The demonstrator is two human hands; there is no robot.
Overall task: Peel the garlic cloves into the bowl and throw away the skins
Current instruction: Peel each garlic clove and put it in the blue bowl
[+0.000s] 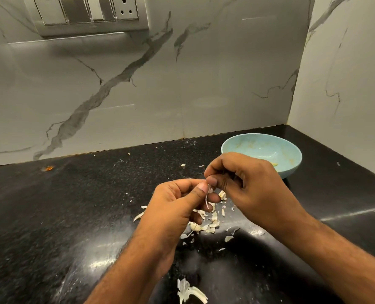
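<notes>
My left hand (177, 205) and my right hand (246, 183) meet above the black counter, fingers curled around a small garlic clove (210, 190) that is mostly hidden between the fingertips. A thin strip of skin (206, 201) hangs down from the pinch. Under the hands lies a scatter of pale garlic skins and pieces (208, 224). A light blue bowl (243, 143) stands behind my right hand near the back corner, with a yellowish piece (275, 164) inside it.
The black speckled counter (72, 205) runs to a marble backsplash and a side wall on the right. A larger clump of skin (188, 290) lies near the front edge. A switch panel (90, 16) is on the wall, top left.
</notes>
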